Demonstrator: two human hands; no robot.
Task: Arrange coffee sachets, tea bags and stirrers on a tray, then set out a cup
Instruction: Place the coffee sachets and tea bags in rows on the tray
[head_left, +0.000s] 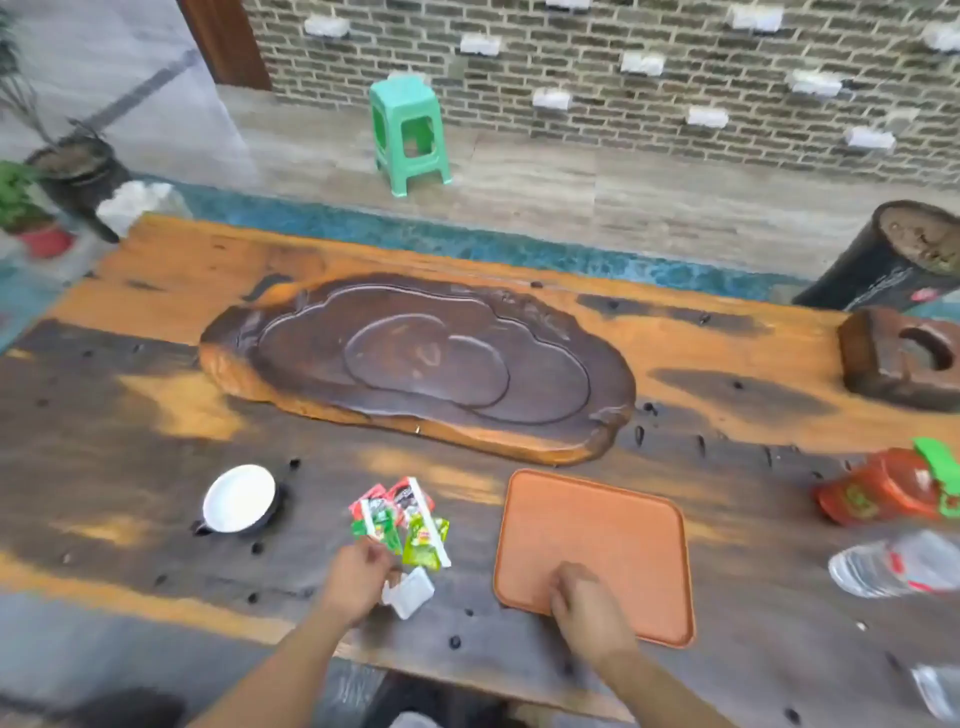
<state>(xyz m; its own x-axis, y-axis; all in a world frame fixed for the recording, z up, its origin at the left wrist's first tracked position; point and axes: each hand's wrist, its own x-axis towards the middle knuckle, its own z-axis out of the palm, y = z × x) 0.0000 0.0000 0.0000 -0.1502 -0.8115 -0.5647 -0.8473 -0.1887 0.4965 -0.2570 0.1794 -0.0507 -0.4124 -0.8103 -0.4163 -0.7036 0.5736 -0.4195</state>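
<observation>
An orange rectangular tray (613, 525) lies on the wooden table at centre right. My right hand (584, 605) rests on the tray's near left edge, fingers curled, seemingly gripping the rim. A small pile of red and green sachets and tea bags (405, 519) lies left of the tray. My left hand (356, 577) is closed at the pile's near edge, its fingers touching a green sachet. A small white packet (410, 592) sits just right of that hand. A cup (239, 499) with a white inside and dark outside stands further left.
A large dark carved wooden slab (415, 364) fills the table's middle behind the tray. A red and green package (893, 488) and a clear plastic bottle (898, 564) lie at the right. A wooden block (898, 358) sits far right; a green stool (410, 132) stands beyond.
</observation>
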